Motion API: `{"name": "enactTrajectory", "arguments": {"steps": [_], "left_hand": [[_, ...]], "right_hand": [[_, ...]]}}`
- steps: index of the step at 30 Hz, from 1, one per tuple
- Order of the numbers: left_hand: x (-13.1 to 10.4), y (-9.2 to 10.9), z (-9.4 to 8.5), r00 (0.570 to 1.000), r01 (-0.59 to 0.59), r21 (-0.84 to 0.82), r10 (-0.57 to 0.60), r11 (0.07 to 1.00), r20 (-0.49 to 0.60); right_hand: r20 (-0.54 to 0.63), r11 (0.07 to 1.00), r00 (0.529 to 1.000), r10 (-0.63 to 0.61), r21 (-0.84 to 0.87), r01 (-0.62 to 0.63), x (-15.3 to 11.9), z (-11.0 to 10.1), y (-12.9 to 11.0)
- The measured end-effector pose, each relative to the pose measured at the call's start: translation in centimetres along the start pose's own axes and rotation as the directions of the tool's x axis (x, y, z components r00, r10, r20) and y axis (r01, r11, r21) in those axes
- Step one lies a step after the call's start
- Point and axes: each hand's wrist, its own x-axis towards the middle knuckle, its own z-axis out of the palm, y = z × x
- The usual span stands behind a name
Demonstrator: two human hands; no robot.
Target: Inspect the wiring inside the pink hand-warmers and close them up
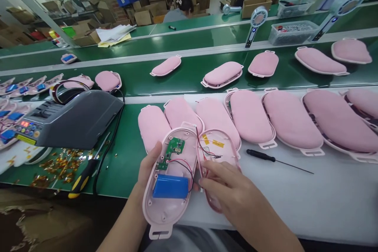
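Observation:
My left hand (151, 167) grips the edge of an open pink plastic shell (169, 214). Inside that shell lie a green circuit board (176, 145) and a blue battery pack (170, 186), with thin red and black wires running between them. Close beside it is the matching pink shell half (223, 136), its inner side up, with strips of yellow tape and wires. My right hand (226, 185) is over this half, thumb and fingers pinched near the thin wires (206, 155); the fingertips partly hide what is between them.
Several padded pink units (249, 116) line the bench behind my hands, and more (223, 74) sit on the green conveyor. A thin black screwdriver (261, 155) lies right. Left are a grey tape dispenser (73, 116), a yellow-black screwdriver (84, 179) and amber tape scraps (63, 163). A person (180, 10) sits beyond.

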Motion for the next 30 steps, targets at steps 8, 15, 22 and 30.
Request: {"name": "enactTrajectory", "arguments": {"steps": [8, 15, 22, 30], "left_hand": [[-0.4, -1.0, -0.6, 0.996, 0.04, -0.029, -0.042, 0.999, -0.083], [-0.7, -1.3, 2.5, 0.982, -0.15, -0.019, 0.147, 0.989, -0.117], [-0.6, -1.5, 2.3, 0.945, -0.206, 0.109, 0.227, 0.972, -0.235], [0.1, -1.9, 1.2, 0.895, -0.275, 0.275, 0.35, 0.921, -0.276]], "right_hand": [[0.031, 0.95, 0.967, 0.254, 0.182, -0.255, 2.0, 0.0, -0.9], [0.394, 0.633, 0.776, 0.492, 0.451, -0.63, 5.7, -1.3, -2.1], [0.522, 0.424, 0.617, 0.589, 0.45, -0.786, 6.7, -1.7, -1.8], [0.42, 0.606, 0.695, 0.584, 0.344, -0.717, 6.7, -0.9, -1.4]]}}
